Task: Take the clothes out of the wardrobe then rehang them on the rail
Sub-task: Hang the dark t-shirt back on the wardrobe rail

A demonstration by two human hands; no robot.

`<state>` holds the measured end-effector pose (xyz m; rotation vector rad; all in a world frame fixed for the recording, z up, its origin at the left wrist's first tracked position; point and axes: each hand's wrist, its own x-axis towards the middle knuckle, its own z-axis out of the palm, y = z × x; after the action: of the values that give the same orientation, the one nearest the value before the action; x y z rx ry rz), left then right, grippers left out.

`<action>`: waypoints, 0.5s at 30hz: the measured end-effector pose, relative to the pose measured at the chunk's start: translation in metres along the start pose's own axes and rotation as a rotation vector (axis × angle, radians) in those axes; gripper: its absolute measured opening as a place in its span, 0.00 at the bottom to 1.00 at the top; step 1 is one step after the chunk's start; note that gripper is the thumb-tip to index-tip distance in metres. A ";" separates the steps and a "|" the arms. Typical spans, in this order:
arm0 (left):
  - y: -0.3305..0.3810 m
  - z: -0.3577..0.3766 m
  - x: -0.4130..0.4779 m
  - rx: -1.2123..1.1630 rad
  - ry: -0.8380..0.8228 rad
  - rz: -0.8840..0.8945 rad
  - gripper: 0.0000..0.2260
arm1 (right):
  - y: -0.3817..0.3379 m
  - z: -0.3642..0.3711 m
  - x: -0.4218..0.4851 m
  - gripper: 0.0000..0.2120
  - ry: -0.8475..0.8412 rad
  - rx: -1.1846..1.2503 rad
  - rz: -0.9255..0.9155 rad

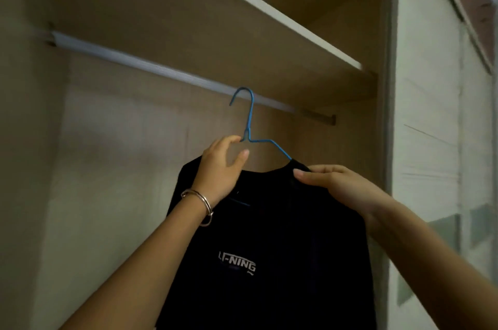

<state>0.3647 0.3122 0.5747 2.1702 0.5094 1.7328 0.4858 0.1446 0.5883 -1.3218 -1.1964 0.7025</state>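
My left hand (221, 165) pinches the blue wire hanger (249, 125) at the base of its neck, thumb on one side and fingers curled over the other, while my right hand (334, 184) nips the collar and shoulder of the black T-shirt (269, 249) so it sits on the hanger's arm. The hook looks level with the rail (151, 65), just in front of it or barely on; I cannot tell which. To do this well I'd lift from the neck, tip the hook's open side over the rail, lower it until it bears weight, and only then loosen my right hand.
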 end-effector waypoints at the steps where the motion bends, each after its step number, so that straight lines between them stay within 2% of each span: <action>1: -0.005 -0.004 0.000 0.044 -0.006 -0.008 0.16 | -0.004 0.004 0.013 0.09 -0.030 0.039 -0.014; 6: -0.037 -0.028 -0.004 0.231 -0.123 -0.101 0.18 | -0.026 0.032 0.077 0.08 -0.098 0.132 -0.043; 9: -0.053 -0.049 -0.007 0.247 -0.159 -0.196 0.18 | -0.040 0.059 0.112 0.09 -0.107 0.131 -0.060; 12: -0.062 -0.077 -0.008 0.211 -0.110 -0.242 0.16 | -0.057 0.092 0.137 0.09 -0.123 0.145 -0.089; 15: -0.068 -0.104 -0.007 0.195 0.007 -0.290 0.13 | -0.072 0.126 0.158 0.09 -0.131 0.154 -0.138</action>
<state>0.2564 0.3718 0.5605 2.0895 0.9779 1.5894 0.3991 0.3198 0.6765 -1.0685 -1.2981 0.7746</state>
